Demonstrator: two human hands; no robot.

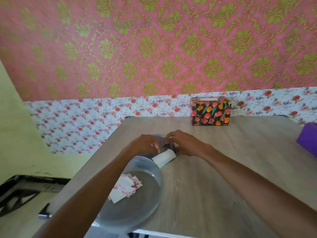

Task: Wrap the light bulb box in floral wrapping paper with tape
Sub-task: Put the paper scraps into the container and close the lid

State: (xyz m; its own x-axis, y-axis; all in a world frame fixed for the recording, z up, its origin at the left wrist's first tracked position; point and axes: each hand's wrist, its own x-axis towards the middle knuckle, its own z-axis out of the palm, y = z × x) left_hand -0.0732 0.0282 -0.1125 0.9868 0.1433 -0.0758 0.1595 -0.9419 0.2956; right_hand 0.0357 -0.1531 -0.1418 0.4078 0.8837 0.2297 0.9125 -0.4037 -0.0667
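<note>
Wood-grain table [223, 169], bearing: tulip-print box [211, 111], far side; purple item [308, 138], right edge; round metal plate [137, 212] holding floral paper scraps [127, 187]; white paper roll [165, 158] at its far rim; left hand [145, 143] and right hand [185, 143], fingers curled, meeting over a blurred dark item.

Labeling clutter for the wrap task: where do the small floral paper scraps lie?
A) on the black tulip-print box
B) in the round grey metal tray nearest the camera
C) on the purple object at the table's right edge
B: the small floral paper scraps lie in the round grey metal tray, far from the black tulip-print box.
</note>
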